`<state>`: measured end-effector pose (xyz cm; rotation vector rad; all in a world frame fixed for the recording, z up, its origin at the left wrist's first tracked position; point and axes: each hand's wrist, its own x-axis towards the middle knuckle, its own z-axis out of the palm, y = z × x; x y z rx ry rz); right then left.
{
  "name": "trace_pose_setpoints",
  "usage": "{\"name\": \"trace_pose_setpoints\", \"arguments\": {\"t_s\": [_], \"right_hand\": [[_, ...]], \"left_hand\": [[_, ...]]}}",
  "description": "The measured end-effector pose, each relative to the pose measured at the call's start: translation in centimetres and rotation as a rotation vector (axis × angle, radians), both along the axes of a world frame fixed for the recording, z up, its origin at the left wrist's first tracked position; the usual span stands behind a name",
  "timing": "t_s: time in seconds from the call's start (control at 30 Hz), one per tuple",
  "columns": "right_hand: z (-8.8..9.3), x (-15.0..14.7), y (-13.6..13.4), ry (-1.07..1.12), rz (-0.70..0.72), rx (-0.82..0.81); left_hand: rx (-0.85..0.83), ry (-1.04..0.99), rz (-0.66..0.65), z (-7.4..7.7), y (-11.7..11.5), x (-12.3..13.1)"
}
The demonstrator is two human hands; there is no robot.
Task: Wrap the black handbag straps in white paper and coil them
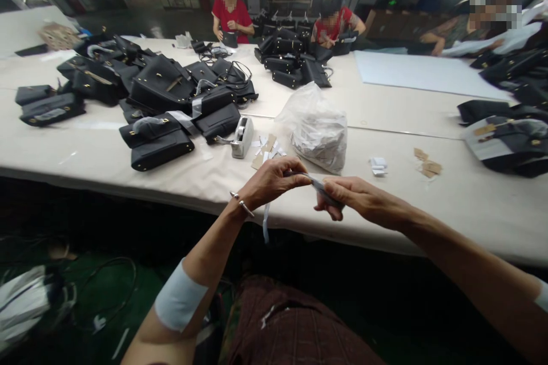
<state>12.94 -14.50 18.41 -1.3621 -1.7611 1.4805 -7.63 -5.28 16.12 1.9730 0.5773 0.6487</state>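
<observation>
My left hand (278,179) pinches one end of a thin dark strip (321,189), with thumb and fingers pressed together. At the other end, my right hand (363,198) is closed on the same strip, thumb on top and fingers curled below. Parts of the strip are hidden by my fingers, and its exact kind does not show. Below my left wrist a narrow pale ribbon (266,223) hangs over the table edge. Just beyond my hands lie paper and card pieces (269,151) and a clear plastic bag (319,131) full of pale scraps.
A tape dispenser (242,138) stands left of the paper pieces. Black handbags (160,82) are heaped at left, with more bags (514,137) at right. Small white pieces (378,166) and brown scraps (428,165) lie on the table (471,205). Several people work across it.
</observation>
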Motion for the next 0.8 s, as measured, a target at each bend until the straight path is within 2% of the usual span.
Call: {"name": "trace_pose_setpoints", "arguments": {"t_s": [0.1,0.2,0.23,0.3,0.37,0.43,0.5,0.57,0.67,0.8], "right_hand": [[0.5,-0.5,-0.6,0.492,-0.110,-0.154],[2.1,-1.5,-0.6,0.664,-0.173,-0.055],[2.7,-1.8,-0.5,0.671,-0.206,0.011],[3.8,-2.2,-0.2,0.652,-0.295,0.162],[4.3,-2.5,0.1,0.622,-0.381,0.333],[4.2,-2.6,0.2,0.580,-0.433,0.495],[3.5,-2.3,0.2,0.499,-0.449,0.629],[2.5,-1.6,0.2,0.334,-0.420,0.738],[0.9,0.2,0.1,-0.022,-0.266,0.866],[-0.8,2.8,0.2,-0.419,0.044,0.968]], "left_hand": [[-0.088,-0.047,-0.097,-1.2,0.3,0.4],[-0.324,-0.126,-0.119,-2.2,-0.8,1.5],[-0.396,-0.183,-0.093,-2.5,-1.4,2.0],[-0.446,-0.334,0.045,-2.9,-2.9,2.9],[-0.351,-0.404,0.215,-3.0,-4.5,3.6],[-0.205,-0.330,0.297,-2.8,-5.9,4.1],[-0.112,-0.216,0.269,-2.4,-6.8,4.4],[-0.129,-0.172,0.224,-2.1,-7.2,4.3],[-0.280,-0.179,0.115,-2.2,-7.3,3.8],[-0.646,-0.190,-0.063,-3.7,-7.4,2.5]]}}
